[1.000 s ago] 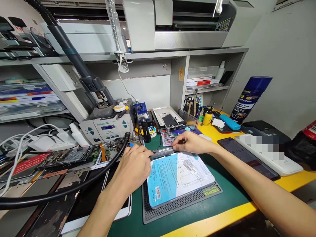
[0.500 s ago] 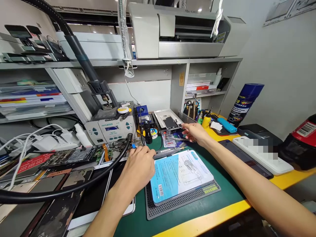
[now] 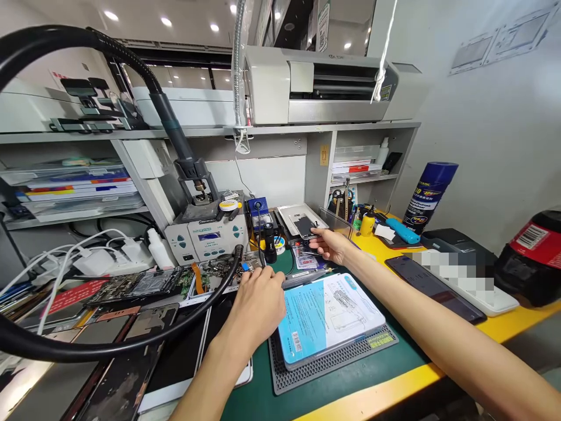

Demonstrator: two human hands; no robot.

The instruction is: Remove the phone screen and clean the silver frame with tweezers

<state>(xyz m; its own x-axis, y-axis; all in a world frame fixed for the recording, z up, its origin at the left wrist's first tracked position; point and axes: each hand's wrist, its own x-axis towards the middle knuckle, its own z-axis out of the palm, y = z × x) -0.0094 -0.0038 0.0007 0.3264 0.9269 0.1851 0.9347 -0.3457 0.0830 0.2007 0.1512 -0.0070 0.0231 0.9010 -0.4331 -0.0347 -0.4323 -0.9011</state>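
My left hand (image 3: 262, 299) is at the left of a blue and white flat package (image 3: 326, 318), its fingers curled down and their tips hidden. A small blue piece (image 3: 245, 266) shows just beyond its knuckles, at the edge of a tray of small electronic parts (image 3: 213, 279). Behind the package, my right hand (image 3: 332, 245) reaches to the front edge of a white tablet-like housing (image 3: 287, 217) with a black panel (image 3: 303, 225). Its thumb lies above a dark edge and its fingers bend beneath; what they pinch is not clear. The package rests on a grey perforated mat (image 3: 333, 367).
A hot-air station (image 3: 205, 237) stands at the back left, its black hose (image 3: 131, 349) looping across the left. Phone parts (image 3: 118, 374) cover that side. A black phone (image 3: 433, 289), a spray can (image 3: 429, 196) and a red-labelled bottle (image 3: 537, 251) stand to the right.
The view has tilted up and shifted, so the bench sits lower and further right. My right hand has its fingers closer around the dark edge; my left hand stays near the parts tray.
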